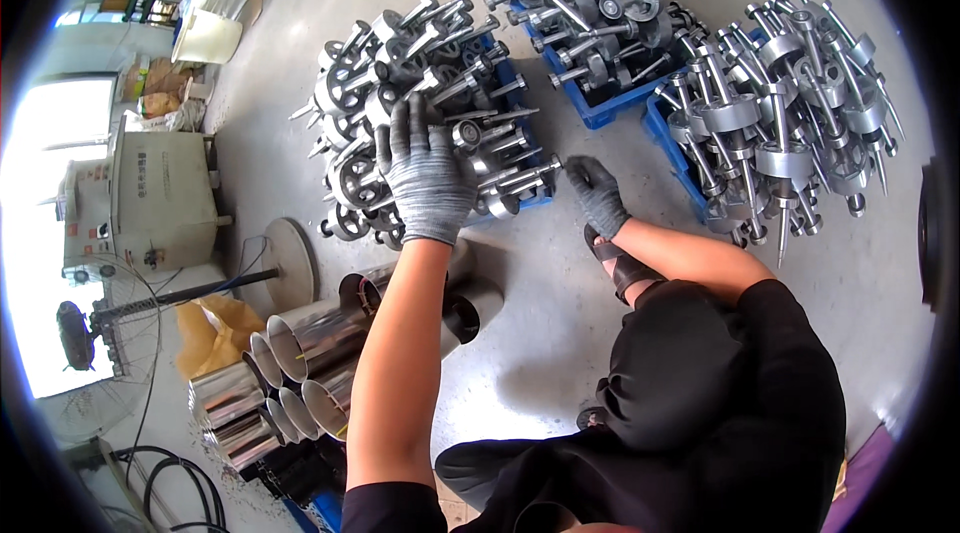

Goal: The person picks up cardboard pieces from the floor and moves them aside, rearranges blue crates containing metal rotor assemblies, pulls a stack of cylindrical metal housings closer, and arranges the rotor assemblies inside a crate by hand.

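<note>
My left hand (428, 178), in a grey knit glove with dark fingers, lies palm down with its fingers stretched over a heap of metal shafts with wheels (365, 178). Whether it presses on one of them is hidden beneath the palm. My right hand (597, 195), gloved alike, is just beyond the heap's right side. Its fingers are loosely bent, and I see nothing held in them. Close to its fingertips, a shaft's silver end (555, 163) sticks out, with a narrow gap between. A blue crate (540, 195) shows under the heap's right edge.
Two more blue crates (603, 113) (668, 138) piled with wheeled shafts stand at the far middle and right. Shiny metal tubes (310, 343) lie left of my left forearm. A pedestal fan (80, 333), its round base (290, 263) and a control cabinet (165, 188) stand further left.
</note>
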Available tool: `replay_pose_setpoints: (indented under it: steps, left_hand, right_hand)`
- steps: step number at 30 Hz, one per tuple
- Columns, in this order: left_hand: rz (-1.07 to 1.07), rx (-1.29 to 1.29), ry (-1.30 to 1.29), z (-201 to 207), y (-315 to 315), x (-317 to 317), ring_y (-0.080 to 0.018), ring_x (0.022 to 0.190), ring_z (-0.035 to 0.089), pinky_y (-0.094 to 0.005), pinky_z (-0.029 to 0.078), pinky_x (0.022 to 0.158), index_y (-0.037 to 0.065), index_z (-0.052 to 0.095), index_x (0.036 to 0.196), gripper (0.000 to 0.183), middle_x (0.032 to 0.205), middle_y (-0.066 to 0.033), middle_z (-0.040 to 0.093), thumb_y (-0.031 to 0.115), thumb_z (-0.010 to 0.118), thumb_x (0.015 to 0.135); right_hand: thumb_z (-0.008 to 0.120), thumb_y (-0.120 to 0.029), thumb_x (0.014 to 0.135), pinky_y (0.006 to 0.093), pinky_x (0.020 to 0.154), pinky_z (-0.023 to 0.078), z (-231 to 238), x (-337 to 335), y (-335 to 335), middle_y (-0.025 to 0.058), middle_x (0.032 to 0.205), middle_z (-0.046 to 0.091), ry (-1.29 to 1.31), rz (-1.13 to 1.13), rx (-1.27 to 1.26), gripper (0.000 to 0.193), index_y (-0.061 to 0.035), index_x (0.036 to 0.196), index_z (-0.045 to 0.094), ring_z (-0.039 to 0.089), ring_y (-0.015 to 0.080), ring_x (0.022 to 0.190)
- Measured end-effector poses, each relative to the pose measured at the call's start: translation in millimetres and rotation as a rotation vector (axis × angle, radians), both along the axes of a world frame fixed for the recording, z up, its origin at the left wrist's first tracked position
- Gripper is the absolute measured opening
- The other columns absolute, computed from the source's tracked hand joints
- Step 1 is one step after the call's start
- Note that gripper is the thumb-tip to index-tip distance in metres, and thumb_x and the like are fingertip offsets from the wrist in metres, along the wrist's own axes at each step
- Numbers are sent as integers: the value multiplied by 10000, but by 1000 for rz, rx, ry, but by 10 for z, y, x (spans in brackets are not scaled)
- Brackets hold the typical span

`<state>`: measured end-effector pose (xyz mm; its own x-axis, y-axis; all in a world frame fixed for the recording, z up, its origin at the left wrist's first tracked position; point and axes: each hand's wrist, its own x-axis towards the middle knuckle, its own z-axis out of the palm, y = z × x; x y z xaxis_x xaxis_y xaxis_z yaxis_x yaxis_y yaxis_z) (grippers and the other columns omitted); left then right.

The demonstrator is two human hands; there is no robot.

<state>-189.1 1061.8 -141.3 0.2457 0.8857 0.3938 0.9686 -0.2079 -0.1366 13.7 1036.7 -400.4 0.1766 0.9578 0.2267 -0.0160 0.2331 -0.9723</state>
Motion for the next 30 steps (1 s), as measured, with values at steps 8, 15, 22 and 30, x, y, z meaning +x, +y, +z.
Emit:
replay_pose_setpoints:
  steps: [8, 15, 22, 30]
  left_hand:
    - [46, -14, 57, 30, -138, -202, -408, 1462, 369, -621, 226, 1202, 8, 654, 1176, 481, 1556, -209, 451, 326, 698, 818]
    - [74, -45, 34, 43, -162, -256, -404, 1473, 353, -601, 219, 1222, 37, 574, 1372, 651, 1582, -184, 424, 193, 647, 744]
    - [33, -25, -38, 43, -82, -151, -375, 1481, 356, -598, 199, 1222, 68, 694, 1126, 406, 1581, -193, 427, 177, 648, 738]
    - [20, -38, -16, 20, -37, -94, -402, 1465, 366, -604, 213, 1217, 25, 558, 1388, 653, 1578, -185, 430, 192, 626, 760]
  right_hand:
    - [508, -575, 982, 363, 733, 488, -917, -11, -919, 123, 945, 658, -219, 1308, -1337, 562, -25, 1052, 594, 583, 236, 831]
    - [549, -791, 868, 540, 1097, 474, -2209, 130, -718, 312, 1403, 567, 806, 2109, -1045, 1098, 64, 1525, 340, 528, 474, 1352]
    - [616, -602, 952, 576, 816, 590, -1176, 404, -683, 270, 1215, 670, 598, 1476, -1201, 729, 7, 1341, 519, 697, 475, 1007]
    - [560, -396, 1038, 498, 655, 593, -608, 467, -617, 197, 968, 730, 246, 1097, -1357, 386, -32, 1159, 605, 726, 371, 764]
